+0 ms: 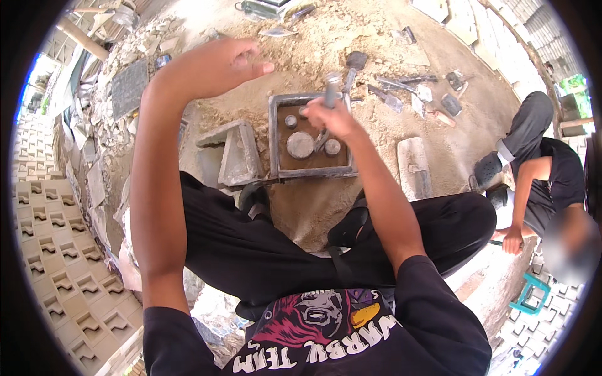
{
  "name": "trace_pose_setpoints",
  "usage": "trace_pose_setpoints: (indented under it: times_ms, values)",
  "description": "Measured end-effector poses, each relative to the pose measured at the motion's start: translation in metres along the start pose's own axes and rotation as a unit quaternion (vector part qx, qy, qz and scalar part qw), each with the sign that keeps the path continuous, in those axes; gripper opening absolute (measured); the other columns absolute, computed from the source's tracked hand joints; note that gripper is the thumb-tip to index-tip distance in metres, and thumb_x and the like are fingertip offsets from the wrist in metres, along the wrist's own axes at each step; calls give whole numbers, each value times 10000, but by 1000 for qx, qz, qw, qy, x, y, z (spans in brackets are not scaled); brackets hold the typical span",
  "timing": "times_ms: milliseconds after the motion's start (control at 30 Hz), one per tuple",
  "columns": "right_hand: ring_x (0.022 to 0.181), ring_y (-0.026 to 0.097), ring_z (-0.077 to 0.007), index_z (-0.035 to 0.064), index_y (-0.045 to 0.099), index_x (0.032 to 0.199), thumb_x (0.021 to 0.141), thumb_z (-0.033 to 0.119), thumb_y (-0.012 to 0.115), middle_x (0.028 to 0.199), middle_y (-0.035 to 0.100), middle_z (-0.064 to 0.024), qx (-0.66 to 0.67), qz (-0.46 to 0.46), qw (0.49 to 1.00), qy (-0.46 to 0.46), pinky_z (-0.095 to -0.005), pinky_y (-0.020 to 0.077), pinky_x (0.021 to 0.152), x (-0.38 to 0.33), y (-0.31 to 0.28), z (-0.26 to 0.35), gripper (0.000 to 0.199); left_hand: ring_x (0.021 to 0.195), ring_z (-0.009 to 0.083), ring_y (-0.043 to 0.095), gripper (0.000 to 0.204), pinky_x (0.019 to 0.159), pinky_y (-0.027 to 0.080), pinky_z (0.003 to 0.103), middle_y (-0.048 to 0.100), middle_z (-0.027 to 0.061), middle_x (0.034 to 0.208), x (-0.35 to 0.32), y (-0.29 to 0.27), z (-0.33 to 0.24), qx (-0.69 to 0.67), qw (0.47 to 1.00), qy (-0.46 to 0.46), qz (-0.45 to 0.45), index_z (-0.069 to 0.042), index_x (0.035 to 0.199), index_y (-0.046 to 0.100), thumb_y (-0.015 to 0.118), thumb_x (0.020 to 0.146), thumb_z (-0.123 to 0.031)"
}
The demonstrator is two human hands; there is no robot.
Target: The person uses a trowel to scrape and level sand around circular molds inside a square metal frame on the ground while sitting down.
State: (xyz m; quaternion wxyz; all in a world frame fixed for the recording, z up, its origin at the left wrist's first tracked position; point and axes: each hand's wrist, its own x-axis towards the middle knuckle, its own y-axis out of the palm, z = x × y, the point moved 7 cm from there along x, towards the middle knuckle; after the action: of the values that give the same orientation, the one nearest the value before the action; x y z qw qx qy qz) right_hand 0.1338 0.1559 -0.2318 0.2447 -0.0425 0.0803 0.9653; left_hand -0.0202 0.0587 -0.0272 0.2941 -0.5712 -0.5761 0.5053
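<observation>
Ground is of loose tan soil, grainy and trampled. A shallow square frame [274,141] is set on it, between and just ahead of the dark-shod feet: grey, straight-walled, with a worn rim. It is filled with brown, sand-like material [323,162], smooth beside the ground outside. In the fill are seen a broad grey disc [300,145] near the middle, a small round piece [290,121] at upper left, and another small round piece [332,147] at right — a narrow grey piece lies between the last and the broad disc.

A short, grey cylindrical tool [330,94] is gripped in the right hand [330,119], fingers closed around it, over the far right part of the frame; whether the frame is touched cannot be told. The left hand [243,59] is raised beyond the frame's far left corner, partly open — fingers bent, thumb parted, nothing seen held.

Left of the frame, a rough, pale, angular block [242,153] is noted; to the right, a flat, round-ended slab [412,164]. Farther off, trowel-like tools [392,102] and a dark-headed tool [356,61] are strewn on the soil. Broken rubble [128,66] is heaped at far left. At right, a person in dark clothing [530,169] is seated.
</observation>
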Motion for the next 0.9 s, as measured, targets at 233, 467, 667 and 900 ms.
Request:
trace_pose_setpoints:
  times_ms: [233,467,667,900]
  values:
    - [470,405,-56,72,574,628,891,216,628,542,482,41,-42,-151,988,5,-274,299,447,5,-28,-23,305,1134,299,607,642,952,464,397,641,175,1202,5,0,-13,-3,1000,12,1,-76,1281,579,559,903,-596]
    - [497,364,-49,80,516,573,894,230,633,541,434,68,-75,-244,966,-45,-287,271,455,-5,-36,-21,373,1149,318,605,682,949,473,416,634,220,1203,5,-3,-20,-12,1000,12,2,-86,1300,569,550,890,-631]
    - [459,356,-51,107,508,561,913,223,628,514,438,50,-43,-299,953,-24,-263,250,446,-14,-29,2,389,1160,306,602,664,953,476,413,634,200,1216,4,2,-13,32,999,-5,5,-79,1297,568,543,903,-613]
    - [481,377,-52,105,513,602,906,255,641,529,439,48,-7,-351,936,-24,-260,270,457,-17,-36,7,362,1176,292,599,670,950,479,396,633,178,1231,5,1,-16,28,1000,-4,4,-66,1291,566,543,902,-611]
